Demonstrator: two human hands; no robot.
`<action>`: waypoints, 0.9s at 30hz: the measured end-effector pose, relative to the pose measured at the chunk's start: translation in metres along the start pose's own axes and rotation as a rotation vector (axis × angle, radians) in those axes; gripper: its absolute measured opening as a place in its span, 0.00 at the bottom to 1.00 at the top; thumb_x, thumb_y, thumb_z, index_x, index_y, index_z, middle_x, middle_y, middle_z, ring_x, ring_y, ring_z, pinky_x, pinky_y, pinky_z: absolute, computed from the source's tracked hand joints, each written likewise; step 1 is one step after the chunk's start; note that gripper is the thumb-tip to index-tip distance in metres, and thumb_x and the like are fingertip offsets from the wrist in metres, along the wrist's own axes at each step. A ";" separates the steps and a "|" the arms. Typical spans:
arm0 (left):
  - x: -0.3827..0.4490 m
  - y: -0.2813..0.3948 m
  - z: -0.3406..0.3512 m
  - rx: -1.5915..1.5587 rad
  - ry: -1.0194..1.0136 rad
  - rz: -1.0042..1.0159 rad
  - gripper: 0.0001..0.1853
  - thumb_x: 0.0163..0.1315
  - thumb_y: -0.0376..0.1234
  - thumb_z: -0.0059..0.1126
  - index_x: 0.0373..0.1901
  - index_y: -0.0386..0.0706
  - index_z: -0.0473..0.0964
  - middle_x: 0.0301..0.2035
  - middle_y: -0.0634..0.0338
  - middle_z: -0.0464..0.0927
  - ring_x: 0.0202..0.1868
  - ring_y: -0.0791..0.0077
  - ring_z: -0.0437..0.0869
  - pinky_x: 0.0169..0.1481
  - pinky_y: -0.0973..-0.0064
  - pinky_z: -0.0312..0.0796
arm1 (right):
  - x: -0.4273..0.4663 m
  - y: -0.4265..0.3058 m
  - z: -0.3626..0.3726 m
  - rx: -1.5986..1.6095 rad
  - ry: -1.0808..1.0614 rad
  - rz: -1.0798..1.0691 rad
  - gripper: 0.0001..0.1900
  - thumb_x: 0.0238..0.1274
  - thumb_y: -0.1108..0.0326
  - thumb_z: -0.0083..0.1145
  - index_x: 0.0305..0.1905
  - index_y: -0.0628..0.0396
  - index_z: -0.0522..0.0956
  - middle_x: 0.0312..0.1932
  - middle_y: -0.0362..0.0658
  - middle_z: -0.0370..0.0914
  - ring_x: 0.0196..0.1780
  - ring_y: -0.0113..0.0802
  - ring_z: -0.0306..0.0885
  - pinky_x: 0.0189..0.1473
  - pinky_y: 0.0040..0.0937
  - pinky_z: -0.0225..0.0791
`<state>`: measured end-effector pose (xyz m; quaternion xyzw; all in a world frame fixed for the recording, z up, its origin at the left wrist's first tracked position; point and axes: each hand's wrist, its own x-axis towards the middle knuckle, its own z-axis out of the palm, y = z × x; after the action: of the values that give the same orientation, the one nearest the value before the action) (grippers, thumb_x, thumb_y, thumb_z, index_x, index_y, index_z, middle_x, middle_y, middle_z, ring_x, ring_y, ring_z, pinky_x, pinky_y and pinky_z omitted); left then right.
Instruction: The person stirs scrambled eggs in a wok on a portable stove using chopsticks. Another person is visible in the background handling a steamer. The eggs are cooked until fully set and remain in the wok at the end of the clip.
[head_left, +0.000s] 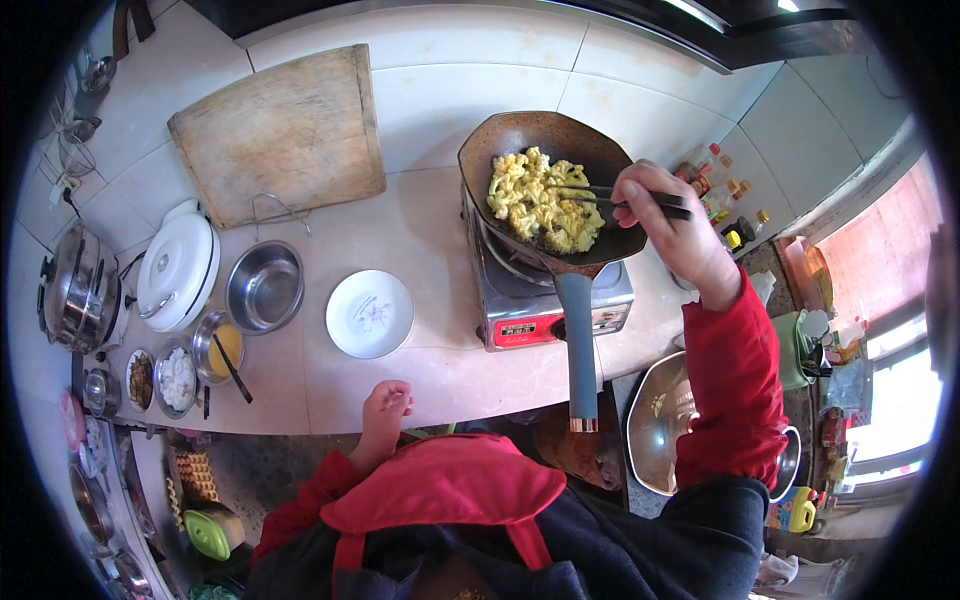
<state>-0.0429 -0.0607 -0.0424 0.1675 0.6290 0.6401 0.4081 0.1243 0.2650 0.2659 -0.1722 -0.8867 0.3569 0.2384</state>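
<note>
Dark chopsticks (667, 201) are held in my right hand (660, 217), their tips among yellow-coated cauliflower florets (544, 199). The florets lie in an octagonal brown frying pan (491, 127) on a portable gas stove (517, 322). Its grey handle (576, 337) points towards me. My left hand (386, 412) is at the counter's front edge, fingers loosely curled, with nothing seen in it. A white plate (370, 313) with a faint printed design sits on the counter, between the stove and a steel bowl (265, 287).
Left on the counter are a bowl of yellow liquid (225, 352) with chopsticks across it, a bowl of white food (176, 377) and a white electric pan (176, 270). A wooden cutting board (281, 135) leans on the wall. Bottles (724, 195) stand behind my right hand.
</note>
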 end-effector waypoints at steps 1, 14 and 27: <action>0.000 0.003 0.001 0.006 -0.011 0.009 0.06 0.61 0.26 0.49 0.39 0.39 0.71 0.35 0.61 0.73 0.36 0.76 0.76 0.38 0.78 0.71 | -0.003 0.004 0.006 0.067 0.057 -0.069 0.06 0.63 0.73 0.49 0.36 0.65 0.72 0.32 0.45 0.71 0.34 0.31 0.73 0.38 0.25 0.68; 0.005 0.010 0.012 0.002 -0.100 0.015 0.06 0.61 0.25 0.49 0.39 0.38 0.70 0.35 0.61 0.74 0.36 0.77 0.76 0.39 0.78 0.72 | 0.000 0.067 0.049 -0.222 -0.218 -0.217 0.07 0.57 0.70 0.55 0.37 0.62 0.76 0.34 0.50 0.75 0.39 0.46 0.75 0.43 0.35 0.68; 0.006 0.018 0.017 0.025 -0.166 0.103 0.07 0.61 0.25 0.50 0.40 0.38 0.70 0.34 0.62 0.73 0.36 0.79 0.75 0.40 0.80 0.70 | 0.033 0.033 0.039 -0.284 0.043 -0.039 0.17 0.66 0.57 0.43 0.35 0.60 0.74 0.27 0.50 0.76 0.33 0.47 0.74 0.43 0.38 0.64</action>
<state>-0.0402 -0.0428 -0.0245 0.2571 0.5915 0.6362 0.4233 0.0807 0.2817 0.2280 -0.1943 -0.9261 0.2195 0.2376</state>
